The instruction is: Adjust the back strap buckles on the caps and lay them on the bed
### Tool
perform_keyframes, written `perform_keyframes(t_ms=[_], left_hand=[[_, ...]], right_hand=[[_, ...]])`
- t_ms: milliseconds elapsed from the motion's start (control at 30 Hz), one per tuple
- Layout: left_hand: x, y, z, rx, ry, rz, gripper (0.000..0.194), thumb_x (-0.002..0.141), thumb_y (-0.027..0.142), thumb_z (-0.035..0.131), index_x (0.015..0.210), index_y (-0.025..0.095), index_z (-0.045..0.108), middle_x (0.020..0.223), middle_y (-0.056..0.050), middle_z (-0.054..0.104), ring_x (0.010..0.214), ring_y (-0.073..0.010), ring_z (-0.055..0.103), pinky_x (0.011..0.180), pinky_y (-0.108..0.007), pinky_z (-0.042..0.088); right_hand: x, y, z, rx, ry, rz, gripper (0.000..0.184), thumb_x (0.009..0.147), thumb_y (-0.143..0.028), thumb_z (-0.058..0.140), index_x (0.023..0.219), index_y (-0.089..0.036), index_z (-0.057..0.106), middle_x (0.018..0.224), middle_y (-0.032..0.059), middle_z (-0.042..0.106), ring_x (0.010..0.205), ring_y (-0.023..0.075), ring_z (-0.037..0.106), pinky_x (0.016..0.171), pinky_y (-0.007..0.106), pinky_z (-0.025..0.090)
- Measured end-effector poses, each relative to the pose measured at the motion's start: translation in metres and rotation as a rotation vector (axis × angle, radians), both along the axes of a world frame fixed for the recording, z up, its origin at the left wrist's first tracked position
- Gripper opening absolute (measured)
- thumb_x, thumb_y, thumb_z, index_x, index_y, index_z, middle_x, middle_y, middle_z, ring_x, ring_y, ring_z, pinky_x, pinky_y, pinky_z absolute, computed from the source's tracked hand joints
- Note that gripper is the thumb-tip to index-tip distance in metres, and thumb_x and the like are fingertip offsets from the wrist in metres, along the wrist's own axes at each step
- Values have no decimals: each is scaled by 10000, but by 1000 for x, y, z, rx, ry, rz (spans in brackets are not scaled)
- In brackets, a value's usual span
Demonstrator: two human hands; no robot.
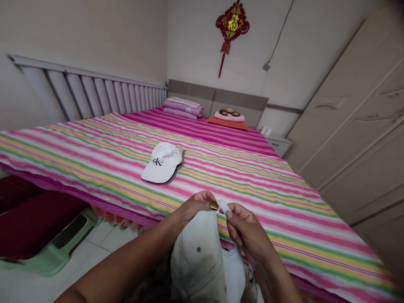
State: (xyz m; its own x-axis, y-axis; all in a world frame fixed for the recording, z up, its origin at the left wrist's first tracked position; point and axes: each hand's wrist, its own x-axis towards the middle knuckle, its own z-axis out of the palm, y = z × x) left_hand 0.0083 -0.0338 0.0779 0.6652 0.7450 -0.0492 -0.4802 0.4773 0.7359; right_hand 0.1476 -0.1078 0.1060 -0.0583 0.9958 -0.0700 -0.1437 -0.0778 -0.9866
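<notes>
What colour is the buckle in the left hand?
The buckle is gold-coloured, as the head view shows.

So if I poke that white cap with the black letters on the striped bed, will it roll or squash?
The white cap with black letters probably won't roll far, because its wide brim sticks out to one side. Its rounded crown looks like thin cloth, so it might dent. The brim seems stiffer, since it keeps a smooth curve.

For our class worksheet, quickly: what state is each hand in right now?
Left hand: closed, holding the cap at its gold-coloured buckle.
Right hand: closed, pinching the pale strap.
</notes>
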Motion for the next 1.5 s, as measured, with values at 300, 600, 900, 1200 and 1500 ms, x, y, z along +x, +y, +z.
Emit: perform_keyframes(t_ms=[300,600,900,1200,1500], left_hand=[[3,-14,-21,-46,166,12,315,423,210,779,630,116,562,511,0,586,403,-73,489,443,-190,345],[0,-21,-36,298,235,70,297,535,247,743,750,127,575,647,4,583,571,-87,516,587,-222,389],[0,-25,-33,899,576,441,70,642,191,614,705,165,629,677,-17,582,648,-122,513,640,-231,375],[3,-23,-31,93,140,165,191,603,213,676,753,127,596,654,-7,601,572,-87,529,583,-202,394],[4,-16,-40,-167,-110,-45,216,633,174,636,839,121,602,674,-19,618,587,-113,580,628,-235,430]], right_hand=[[-11,-3,-35,-57,56,-169,307,663,-394,643,561,-165,466,331,-90,407,284,23,254,336,171,153],[-16,-4,-42,-92,271,-194,301,667,-343,650,525,-165,453,337,-88,387,297,22,232,337,166,159],[-21,-2,-48,-51,261,-274,255,672,-326,653,553,-159,501,352,-80,411,305,29,267,336,155,196],[-24,-3,-48,-92,352,-282,254,676,-334,651,584,-177,474,367,-83,414,303,30,257,334,160,179],[-23,-3,-43,-118,418,-216,247,675,-297,642,578,-182,447,343,-93,376,286,26,231,340,175,147]])
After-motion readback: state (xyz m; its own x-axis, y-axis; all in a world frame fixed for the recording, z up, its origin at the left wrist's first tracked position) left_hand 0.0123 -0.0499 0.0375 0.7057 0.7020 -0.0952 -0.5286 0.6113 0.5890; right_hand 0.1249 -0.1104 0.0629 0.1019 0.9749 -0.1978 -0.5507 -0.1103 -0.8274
